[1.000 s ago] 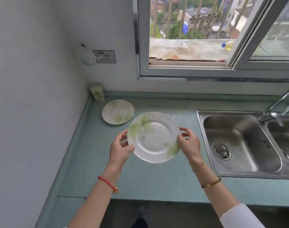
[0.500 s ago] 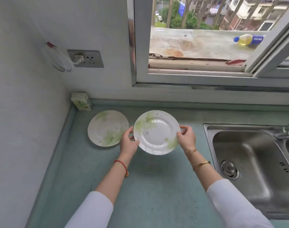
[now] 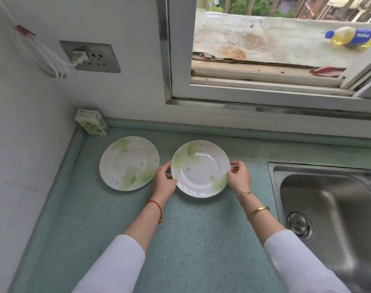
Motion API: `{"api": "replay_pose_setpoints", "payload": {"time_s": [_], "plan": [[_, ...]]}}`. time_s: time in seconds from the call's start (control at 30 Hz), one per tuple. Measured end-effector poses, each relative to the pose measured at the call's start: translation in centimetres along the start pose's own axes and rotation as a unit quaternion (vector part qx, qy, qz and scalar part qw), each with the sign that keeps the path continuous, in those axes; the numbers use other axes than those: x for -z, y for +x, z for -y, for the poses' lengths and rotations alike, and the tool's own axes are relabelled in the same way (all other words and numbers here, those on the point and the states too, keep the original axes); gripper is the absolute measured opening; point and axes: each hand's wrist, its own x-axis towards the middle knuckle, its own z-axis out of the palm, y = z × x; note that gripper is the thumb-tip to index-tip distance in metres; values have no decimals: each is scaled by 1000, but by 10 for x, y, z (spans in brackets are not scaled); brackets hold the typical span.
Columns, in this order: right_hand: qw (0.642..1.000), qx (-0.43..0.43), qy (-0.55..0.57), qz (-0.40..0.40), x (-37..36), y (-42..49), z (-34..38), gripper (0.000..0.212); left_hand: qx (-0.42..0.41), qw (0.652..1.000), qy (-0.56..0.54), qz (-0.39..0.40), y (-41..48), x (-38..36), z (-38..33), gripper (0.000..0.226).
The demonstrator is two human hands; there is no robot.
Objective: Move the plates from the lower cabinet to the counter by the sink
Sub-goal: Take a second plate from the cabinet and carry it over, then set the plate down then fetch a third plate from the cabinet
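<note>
A white plate with green leaf print (image 3: 200, 169) is held by both rims low over the counter (image 3: 180, 240); contact with the surface cannot be told. The left hand (image 3: 164, 180) is pinched on the plate's left edge, the right hand (image 3: 238, 177) on its right edge. A second matching plate (image 3: 129, 163) is laid flat on the counter just beside it, left, near a small carton (image 3: 91, 122) in the corner. The sink (image 3: 328, 218) is seen to the right.
</note>
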Motion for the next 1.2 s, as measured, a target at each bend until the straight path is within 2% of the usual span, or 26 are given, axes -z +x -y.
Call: {"api": "replay_pose_setpoints", "payload": {"time_s": [0.67, 0.8, 0.9, 1.03, 1.2], "plan": [[999, 15, -8, 44, 4, -10, 1, 47, -4, 999, -17, 30, -6, 7, 4, 73], [998, 52, 12, 44, 14, -34, 13, 38, -11, 999, -31, -4, -39, 32, -3, 60], [992, 83, 58, 74, 21, -68, 26, 33, -32, 996, -75, -47, -81, 58, -8, 47], [973, 102, 133, 161, 31, -128, 43, 30, -61, 983, -120, -122, -154, 96, -5, 37], [940, 152, 159, 262, 40, -209, 56, 29, -68, 957, -175, -219, -261, 135, 9, 32]]}}
